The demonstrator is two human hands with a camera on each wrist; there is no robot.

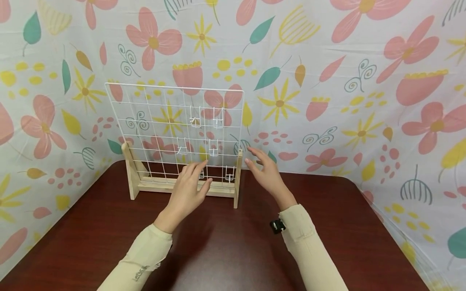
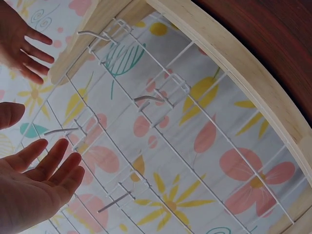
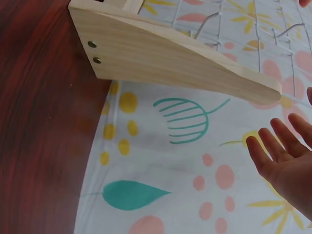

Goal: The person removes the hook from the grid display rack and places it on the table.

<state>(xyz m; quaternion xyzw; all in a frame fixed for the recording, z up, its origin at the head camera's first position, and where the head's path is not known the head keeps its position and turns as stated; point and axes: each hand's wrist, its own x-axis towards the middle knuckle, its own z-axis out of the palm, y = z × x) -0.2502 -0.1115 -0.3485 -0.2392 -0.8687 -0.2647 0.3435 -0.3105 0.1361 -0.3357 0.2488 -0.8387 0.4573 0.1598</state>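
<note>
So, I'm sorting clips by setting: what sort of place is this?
Probably an indoor tabletop work corner, though the wider room is out of view. A dark reddish table backs onto a flowered cloth, and a white wire rack stands on it in a wooden base.

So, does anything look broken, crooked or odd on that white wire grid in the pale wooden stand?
Nothing looks visibly broken, though the small white wire hooks cluster toward the right of the white wire grid, so the arrangement looks lopsided.

To my eye, the left hand [image 1: 187, 189] partly hid a low hook [image 1: 202, 175]; I couldn't fully read the sleeve lettering [image 1: 140, 273].
</note>
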